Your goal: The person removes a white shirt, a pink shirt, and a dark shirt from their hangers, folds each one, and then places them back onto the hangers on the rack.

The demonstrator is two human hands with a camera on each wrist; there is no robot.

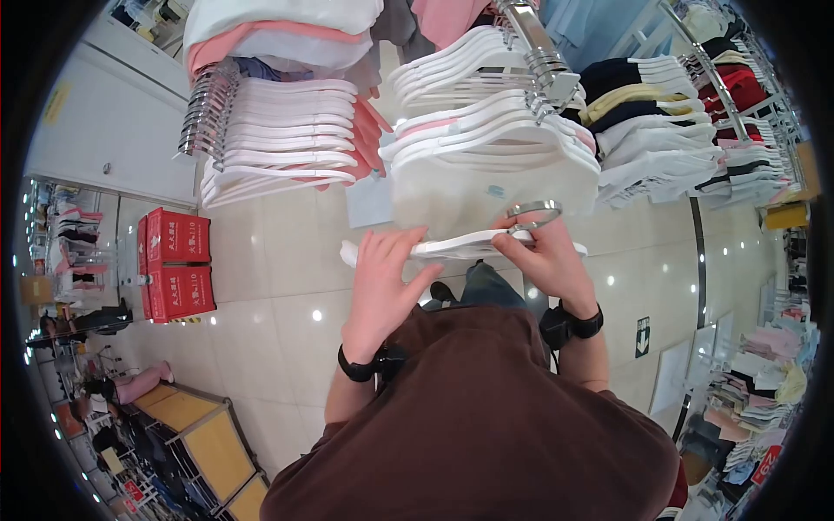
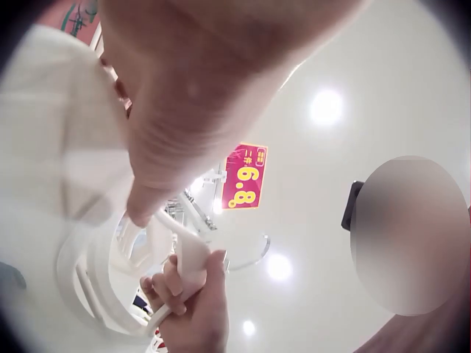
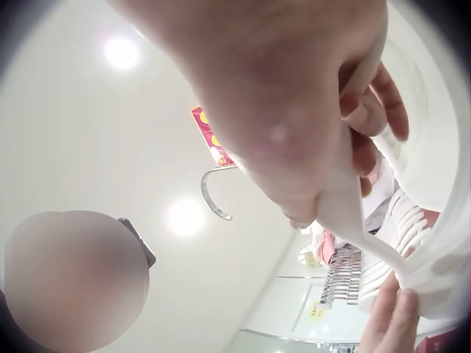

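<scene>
A white hanger with a white garment on it spans the space before my torso. Its metal hook curves up beside my right hand, which grips the hanger's middle just below the hook. In the left wrist view, my right thumb and curled fingers close round the hanger neck. My left hand is at the left shoulder of the hanger. From the right wrist view, its fingertips pinch the garment's edge at the hanger arm; the rest of that hand is out of that view.
Directly ahead, a metal rail carries several white garments on white hangers. A stack of white hangers with pink clothes lies to the left. Red boxes stand on the tiled floor at left. More racked clothes hang at right.
</scene>
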